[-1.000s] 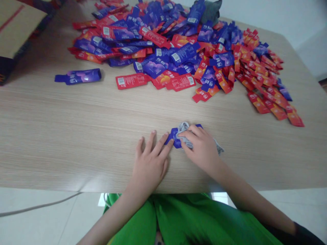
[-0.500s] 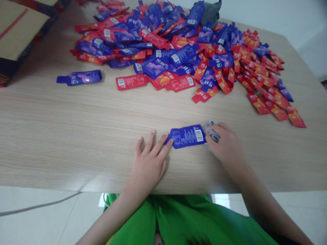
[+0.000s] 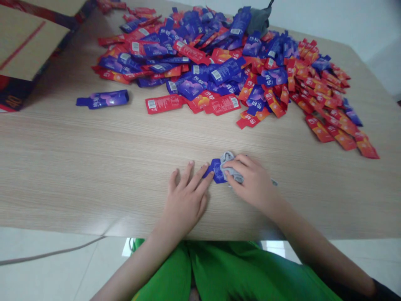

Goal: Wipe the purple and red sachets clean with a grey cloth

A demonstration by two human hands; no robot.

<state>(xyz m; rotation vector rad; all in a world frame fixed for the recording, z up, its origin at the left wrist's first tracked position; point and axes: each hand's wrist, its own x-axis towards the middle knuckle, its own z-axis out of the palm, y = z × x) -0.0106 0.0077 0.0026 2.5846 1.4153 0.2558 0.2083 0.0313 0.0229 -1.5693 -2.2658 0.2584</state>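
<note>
A blue pouch (image 3: pixel 218 176) lies flat on the table in front of me, its narrow neck pointing left. My left hand (image 3: pixel 187 194) rests palm down with fingers spread, and its fingertips press the pouch's neck against the tabletop. Bunched in my right hand (image 3: pixel 255 182) is a grey cloth (image 3: pixel 233 169), pressed onto the pouch. The cloth and right hand hide most of the pouch's body, including its barcode end.
Across the back of the table (image 3: pixel 109 142) spreads a big heap of red and blue pouches (image 3: pixel 191 88). A single blue pouch (image 3: pixel 108 99) lies apart at left. Cardboard boxes (image 3: pixel 31 46) stand at the far left, and a dark grey cloth item (image 3: pixel 260 21) sits behind the heap.
My right hand has slid the cloth leftward from the pouch's right end onto its body, covering the barcode. The left hand stays on the neck. The view has shifted slightly.
</note>
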